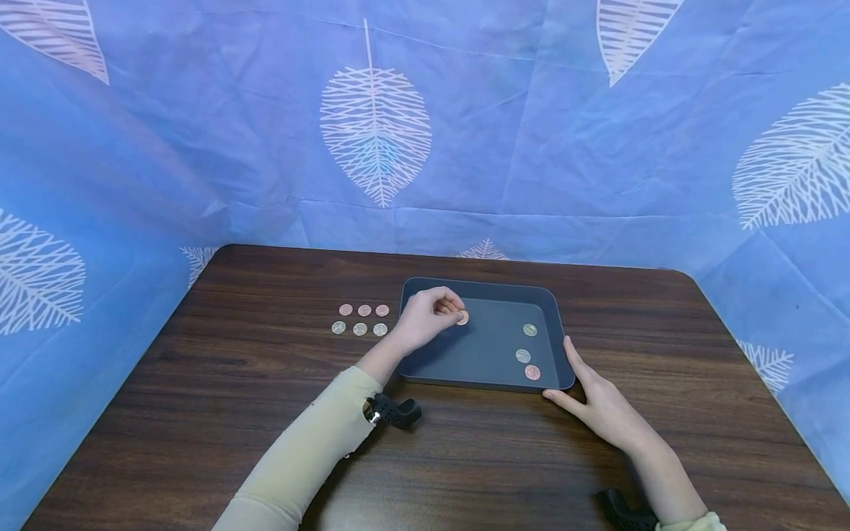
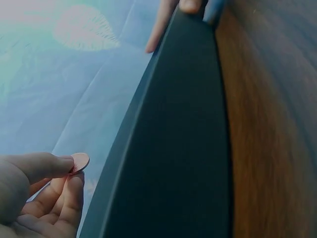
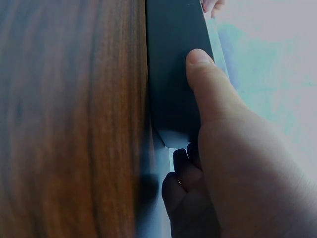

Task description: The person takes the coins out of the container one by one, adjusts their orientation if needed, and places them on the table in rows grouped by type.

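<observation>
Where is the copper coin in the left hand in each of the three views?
Head: the coin is at centre, pinched by the left hand over the tray's left part.
Left wrist: the coin is low on the left, between thumb and fingertips.
Right wrist: not in view.
Shared landmark: the dark tray, which fills the middle of the left wrist view and runs down from the top in the right wrist view.

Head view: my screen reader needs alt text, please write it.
A left hand pinches a copper coin over a dark grey tray holding three coins; the right hand steadies the tray's corner. Six more coins lie on the wooden table.
</observation>
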Action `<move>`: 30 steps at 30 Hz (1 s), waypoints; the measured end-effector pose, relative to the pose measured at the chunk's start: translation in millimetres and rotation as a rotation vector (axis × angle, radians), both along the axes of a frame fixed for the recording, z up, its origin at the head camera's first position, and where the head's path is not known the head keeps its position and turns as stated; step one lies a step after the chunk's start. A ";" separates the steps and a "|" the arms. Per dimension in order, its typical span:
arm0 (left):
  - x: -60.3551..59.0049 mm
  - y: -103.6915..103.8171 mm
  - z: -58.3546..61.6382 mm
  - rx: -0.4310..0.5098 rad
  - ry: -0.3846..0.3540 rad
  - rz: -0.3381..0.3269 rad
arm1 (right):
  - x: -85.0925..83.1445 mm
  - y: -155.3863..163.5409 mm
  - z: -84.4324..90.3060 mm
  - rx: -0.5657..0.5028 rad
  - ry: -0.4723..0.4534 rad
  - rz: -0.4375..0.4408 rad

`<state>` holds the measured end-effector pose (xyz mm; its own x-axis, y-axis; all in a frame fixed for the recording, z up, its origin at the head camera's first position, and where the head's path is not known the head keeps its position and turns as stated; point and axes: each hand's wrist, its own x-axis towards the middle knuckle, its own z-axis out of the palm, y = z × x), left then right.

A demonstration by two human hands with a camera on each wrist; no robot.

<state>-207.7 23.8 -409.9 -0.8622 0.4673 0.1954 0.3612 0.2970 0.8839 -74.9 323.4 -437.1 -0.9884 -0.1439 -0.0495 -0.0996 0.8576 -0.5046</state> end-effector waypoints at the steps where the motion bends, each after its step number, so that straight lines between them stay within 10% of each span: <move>1: -0.8 -4.0 0.5 0.000 0.001 0.012 | 0.1 0.1 -0.1 0.000 -0.001 0.000; 30: -11.7 -99.8 -4.1 0.147 -0.156 0.199 | 0.3 -0.2 -0.6 -0.014 0.001 0.008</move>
